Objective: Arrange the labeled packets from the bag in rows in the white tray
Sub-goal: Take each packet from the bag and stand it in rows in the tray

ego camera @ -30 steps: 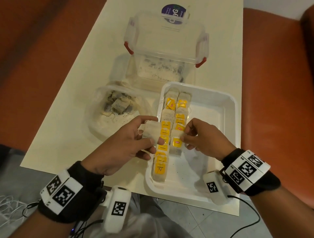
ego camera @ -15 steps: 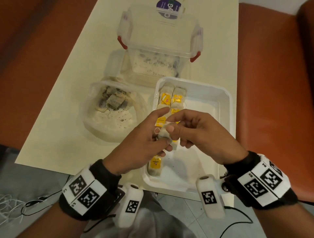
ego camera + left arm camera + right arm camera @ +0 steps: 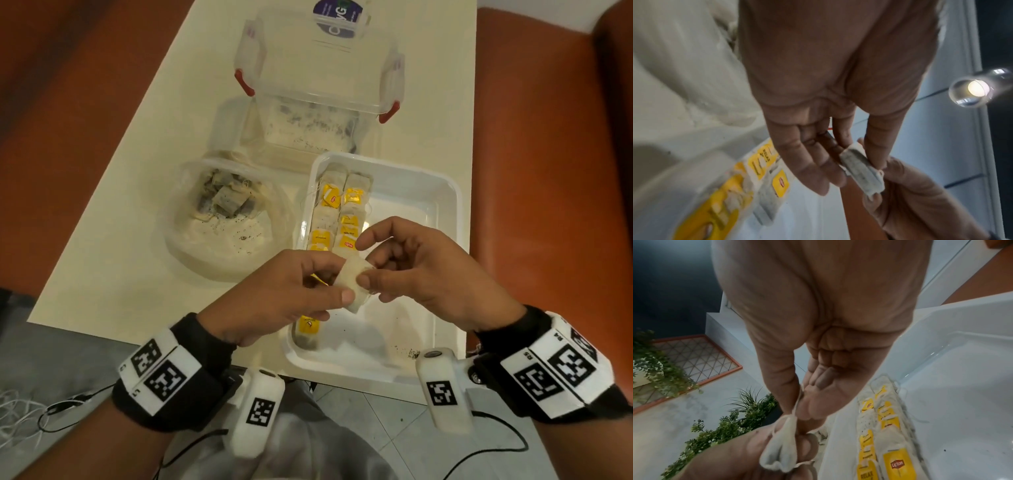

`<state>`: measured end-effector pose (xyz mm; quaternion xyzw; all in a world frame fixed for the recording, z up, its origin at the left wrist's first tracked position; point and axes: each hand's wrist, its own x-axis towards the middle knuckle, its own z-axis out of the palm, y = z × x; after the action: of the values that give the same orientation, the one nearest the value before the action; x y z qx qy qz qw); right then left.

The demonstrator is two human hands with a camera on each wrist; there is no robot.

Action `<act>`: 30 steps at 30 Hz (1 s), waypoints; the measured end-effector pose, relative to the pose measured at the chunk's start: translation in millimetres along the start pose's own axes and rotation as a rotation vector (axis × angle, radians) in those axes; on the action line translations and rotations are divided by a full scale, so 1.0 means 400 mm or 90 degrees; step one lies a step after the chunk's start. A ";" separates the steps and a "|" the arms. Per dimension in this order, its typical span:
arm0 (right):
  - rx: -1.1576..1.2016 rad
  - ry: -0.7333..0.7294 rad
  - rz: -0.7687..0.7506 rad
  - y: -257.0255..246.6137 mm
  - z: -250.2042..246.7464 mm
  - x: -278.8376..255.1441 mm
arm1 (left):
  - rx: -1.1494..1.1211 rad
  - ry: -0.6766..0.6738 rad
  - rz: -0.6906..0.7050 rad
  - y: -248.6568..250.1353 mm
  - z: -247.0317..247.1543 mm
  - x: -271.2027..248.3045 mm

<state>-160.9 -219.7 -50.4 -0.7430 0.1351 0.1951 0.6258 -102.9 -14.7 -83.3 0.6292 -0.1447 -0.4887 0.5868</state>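
Note:
A pale tea bag packet (image 3: 352,286) hangs above the near half of the white tray (image 3: 448,219). My left hand (image 3: 342,281) pinches it between thumb and fingers, and in the left wrist view the packet (image 3: 861,172) lies across those fingertips. My right hand (image 3: 367,275) pinches the packet's top end; the right wrist view shows thumb and finger closed on the gathered top (image 3: 795,416) of the packet (image 3: 781,449). Two rows of packets with yellow labels (image 3: 342,212) lie along the tray's left side, partly hidden by my hands. The clear bag (image 3: 226,205) left of the tray holds several packets.
A clear plastic box with red latches (image 3: 318,85) stands behind the tray on the cream table (image 3: 144,219). Orange seating (image 3: 548,171) flanks the table on both sides. The tray's right half (image 3: 411,212) shows bare white floor.
My right hand left the labeled row and came to the packet in my left hand. Both hands now hold it together, nearer to me above the tray.

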 end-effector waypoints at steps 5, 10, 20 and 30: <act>-0.087 -0.006 0.042 0.014 -0.003 0.002 | 0.149 0.076 0.005 -0.017 0.020 0.003; -0.197 -0.025 0.047 0.033 0.002 0.000 | 0.309 0.105 0.015 -0.026 0.029 0.001; -0.321 -0.094 0.062 0.046 0.018 0.010 | 0.244 0.136 -0.025 -0.011 -0.010 -0.039; -0.581 -0.049 0.098 0.086 0.060 0.079 | 0.109 0.245 -0.001 -0.011 -0.093 -0.092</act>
<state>-151.0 -200.8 -98.7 -0.9225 0.0666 0.3079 0.2231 -93.0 36.6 -77.1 0.7584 -0.0706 -0.3458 0.5480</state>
